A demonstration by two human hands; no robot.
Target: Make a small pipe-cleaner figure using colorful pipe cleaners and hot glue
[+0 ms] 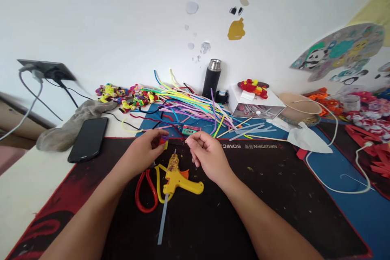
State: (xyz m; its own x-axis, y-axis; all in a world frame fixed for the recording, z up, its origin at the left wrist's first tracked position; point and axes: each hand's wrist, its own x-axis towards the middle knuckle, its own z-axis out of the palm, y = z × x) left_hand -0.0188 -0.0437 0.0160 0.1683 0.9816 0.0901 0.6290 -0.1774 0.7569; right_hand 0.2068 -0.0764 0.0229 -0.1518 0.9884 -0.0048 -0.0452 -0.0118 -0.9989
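Note:
My left hand [145, 149] pinches a small red and yellow craft piece [163, 142] between thumb and fingertips. My right hand [206, 155] is close beside it, fingers curled and pinched on a thin dark wire or pipe cleaner end that runs toward the left hand. Both hands hover over the black desk mat [274, 183]. Just below them lies a yellow hot glue gun [176, 178] with a clear glue stick [163, 219] sticking out of its back. Red-handled scissors [145, 193] lie to its left.
A heap of coloured pipe cleaners [189, 107] lies behind the hands, with finished figures [128, 95] at the left. A black phone [89, 138] and grey cloth [71, 124] sit far left. A black flask [212, 77], white box [256, 103], white cable [335, 162] and red felt pieces [371, 138] are at the right.

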